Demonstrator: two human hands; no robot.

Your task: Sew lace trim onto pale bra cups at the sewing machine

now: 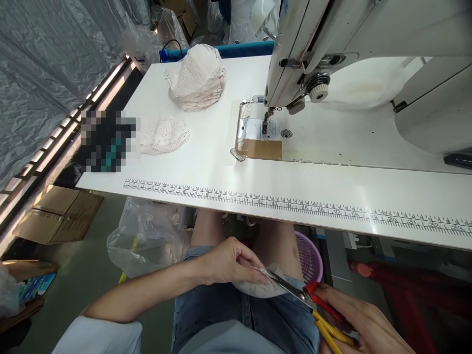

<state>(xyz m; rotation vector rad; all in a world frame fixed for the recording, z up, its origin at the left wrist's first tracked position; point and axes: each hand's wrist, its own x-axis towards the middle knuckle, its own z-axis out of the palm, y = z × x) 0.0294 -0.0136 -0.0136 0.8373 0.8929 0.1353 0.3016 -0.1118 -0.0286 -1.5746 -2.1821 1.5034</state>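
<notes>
Over my lap, my left hand (236, 263) pinches the edge of a white fabric piece (260, 289), which hangs below the fingers. My right hand (354, 314) is closed around the handles of a pair of scissors (306, 297), one handle red and the other yellow. The scissor blades point up and left, and their tips reach the fabric edge beside my left fingertips. Whether the blades are cutting there is too small to tell. Part of the fabric is hidden behind my left hand and the blades.
A sewing machine (295, 59) stands on the white table (206, 172), which has a printed ruler (258, 200) along its front edge. A stack of white lace pieces (199, 78) and a single lace piece (165, 135) lie left. Below are a purple basket (309, 258) and a plastic bag (147, 241).
</notes>
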